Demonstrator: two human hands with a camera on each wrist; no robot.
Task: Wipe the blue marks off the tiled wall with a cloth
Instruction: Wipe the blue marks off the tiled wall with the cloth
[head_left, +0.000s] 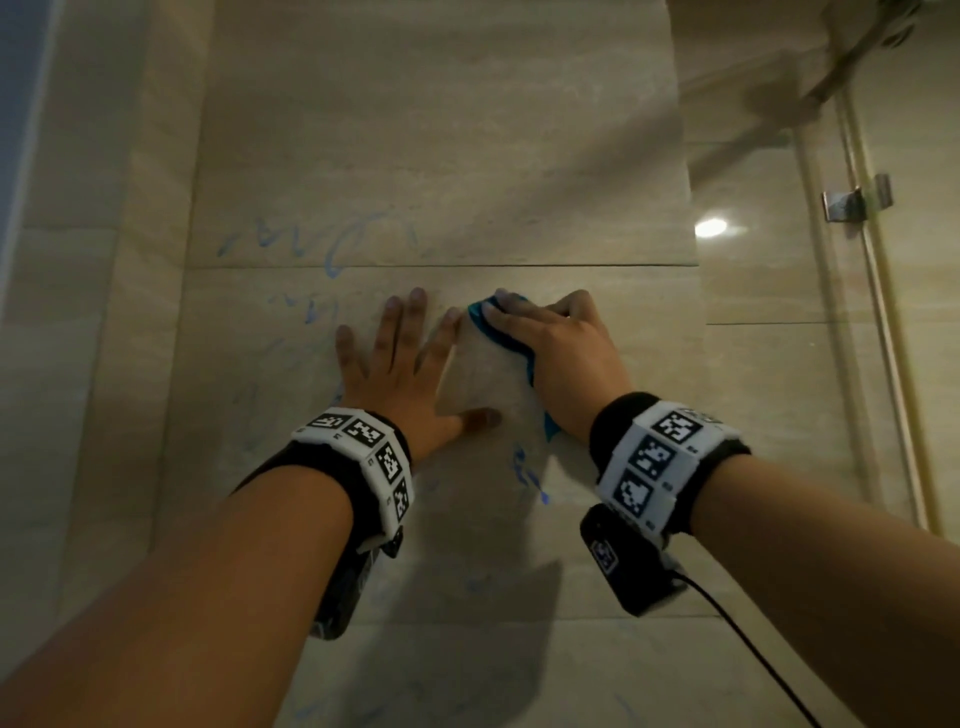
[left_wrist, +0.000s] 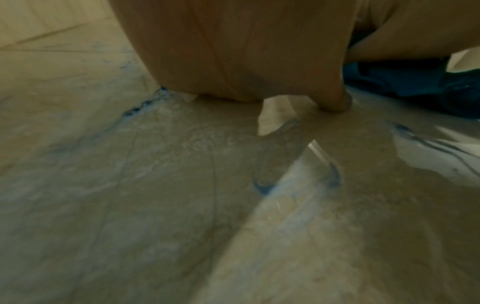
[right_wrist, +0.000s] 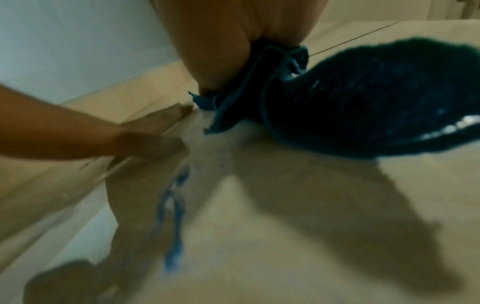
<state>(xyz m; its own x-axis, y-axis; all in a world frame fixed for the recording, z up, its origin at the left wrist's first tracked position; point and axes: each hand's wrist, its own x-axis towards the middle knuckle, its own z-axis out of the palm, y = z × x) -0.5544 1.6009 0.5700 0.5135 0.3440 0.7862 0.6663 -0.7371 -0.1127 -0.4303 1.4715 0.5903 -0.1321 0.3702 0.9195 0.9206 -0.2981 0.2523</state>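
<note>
On the tiled wall (head_left: 467, 156) we press the cloth (head_left: 501, 332) under our right hand (head_left: 550, 358), left hand (head_left: 400, 364) flat and empty; next, the blue marks (head_left: 527, 475) nearer us.

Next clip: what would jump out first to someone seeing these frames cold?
Two hands on a beige tiled wall: the left hand lies spread flat on it, and beside it the right hand presses a blue cloth against the tile. Smeared blue marks run above and left of the hands, with a darker streak just below the cloth. At far right, a glass panel's metal clip catches light.
</note>
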